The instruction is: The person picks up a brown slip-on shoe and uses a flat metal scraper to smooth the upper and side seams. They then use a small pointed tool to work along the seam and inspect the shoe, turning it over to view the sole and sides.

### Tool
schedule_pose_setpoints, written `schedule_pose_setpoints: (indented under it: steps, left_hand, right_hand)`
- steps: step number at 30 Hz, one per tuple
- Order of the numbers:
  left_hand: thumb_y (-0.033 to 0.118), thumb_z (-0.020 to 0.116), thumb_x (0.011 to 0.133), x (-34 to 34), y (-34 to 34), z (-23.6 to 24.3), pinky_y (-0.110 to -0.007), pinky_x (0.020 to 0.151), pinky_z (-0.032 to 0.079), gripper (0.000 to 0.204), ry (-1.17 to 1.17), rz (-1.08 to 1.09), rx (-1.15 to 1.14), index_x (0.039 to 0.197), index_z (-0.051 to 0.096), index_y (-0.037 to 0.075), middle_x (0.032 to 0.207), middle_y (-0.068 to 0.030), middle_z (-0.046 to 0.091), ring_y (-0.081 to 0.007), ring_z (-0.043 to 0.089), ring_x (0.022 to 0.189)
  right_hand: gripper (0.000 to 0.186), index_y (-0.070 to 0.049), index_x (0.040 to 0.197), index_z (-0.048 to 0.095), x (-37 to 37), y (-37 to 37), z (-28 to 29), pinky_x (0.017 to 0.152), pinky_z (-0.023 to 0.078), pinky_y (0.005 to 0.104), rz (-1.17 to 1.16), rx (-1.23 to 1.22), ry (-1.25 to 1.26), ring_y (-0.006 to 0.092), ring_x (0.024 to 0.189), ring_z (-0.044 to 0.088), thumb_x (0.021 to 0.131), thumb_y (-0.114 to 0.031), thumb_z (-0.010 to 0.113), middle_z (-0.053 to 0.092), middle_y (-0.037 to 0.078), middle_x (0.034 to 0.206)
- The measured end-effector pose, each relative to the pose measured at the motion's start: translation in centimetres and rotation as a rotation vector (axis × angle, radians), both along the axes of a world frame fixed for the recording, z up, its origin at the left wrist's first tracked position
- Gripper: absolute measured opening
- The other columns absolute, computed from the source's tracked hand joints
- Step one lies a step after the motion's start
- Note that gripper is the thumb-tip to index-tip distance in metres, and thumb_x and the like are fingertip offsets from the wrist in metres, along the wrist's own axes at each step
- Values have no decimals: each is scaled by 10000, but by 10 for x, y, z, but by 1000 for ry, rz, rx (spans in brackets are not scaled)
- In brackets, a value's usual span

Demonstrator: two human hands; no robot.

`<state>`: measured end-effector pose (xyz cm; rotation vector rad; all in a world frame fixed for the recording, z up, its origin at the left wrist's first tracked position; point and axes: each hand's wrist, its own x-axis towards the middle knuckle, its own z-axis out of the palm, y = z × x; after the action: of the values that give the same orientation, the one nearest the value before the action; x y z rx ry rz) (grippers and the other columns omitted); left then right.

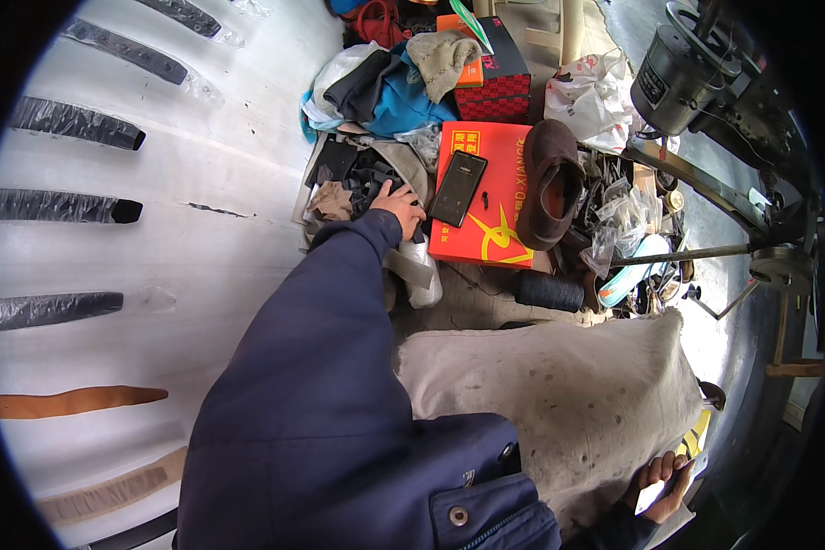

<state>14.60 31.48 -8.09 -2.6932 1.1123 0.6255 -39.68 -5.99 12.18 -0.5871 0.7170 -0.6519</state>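
Note:
My left hand (398, 207) reaches onto an open bag (307, 218) of dark fabric scraps (365, 180), its fingers bent and slightly apart at the scraps' edge; I cannot make out anything held in it. Just right of it, a black phone (458, 188) lies on a red-orange box (486, 249), beside a brown shoe (550, 183). At the lower right, my right hand (665, 490) grips a small white flat item (649, 495), near a yellow-and-black item (692, 435). A stained pale cloth (541, 394) lies below the box, partly hidden by my dark sleeve.
A white surface (92, 247) on the left holds dark and tan strips. Clothes (385, 92) and a dark patterned box (500, 92) are piled at the back. A metal machine (678, 78) with rods stands at the right, above assorted clutter. A dark thread cone (550, 291) lies below the box.

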Motion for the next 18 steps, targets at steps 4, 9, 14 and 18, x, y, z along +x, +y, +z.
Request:
schedule_pose_setpoints:
  steps: [4, 9, 14, 18]
  left_hand:
    - [333, 608, 948, -13, -5, -2, -620, 1228, 54, 334, -63, 20, 35, 1249, 723, 245, 1501, -113, 508, -322, 295, 1502]
    - [263, 722, 860, -23, -12, -5, -612, 1226, 98, 363, -188, 144, -126, 1216, 682, 199, 1373, -116, 575, -325, 360, 1449]
    - [212, 777, 788, -32, -21, 8, -541, 1076, 309, 309, -274, 197, -356, 1044, 616, 149, 1131, -95, 599, -317, 489, 1245]
    - [123, 746, 771, -63, -54, 28, -472, 876, 440, 293, -172, 70, -691, 1029, 607, 126, 1011, -120, 619, -362, 575, 1033]
  right_hand:
    - [324, -73, 987, 495, 0, 2, 2, 419, 386, 252, -6, -11, 8, 133, 548, 475, 1113, -354, 393, 458, 35, 748]
    - [313, -79, 986, 495, 2, 4, 4, 422, 402, 248, -19, -35, 30, 129, 545, 483, 1108, -352, 404, 460, 33, 746]
    - [304, -84, 976, 500, 4, 5, 7, 428, 412, 242, -37, -32, 32, 125, 544, 490, 1105, -345, 415, 459, 31, 741]
    - [301, -84, 970, 505, 6, 5, 9, 439, 405, 239, -3, -46, 54, 128, 553, 488, 1103, -343, 426, 457, 31, 738]
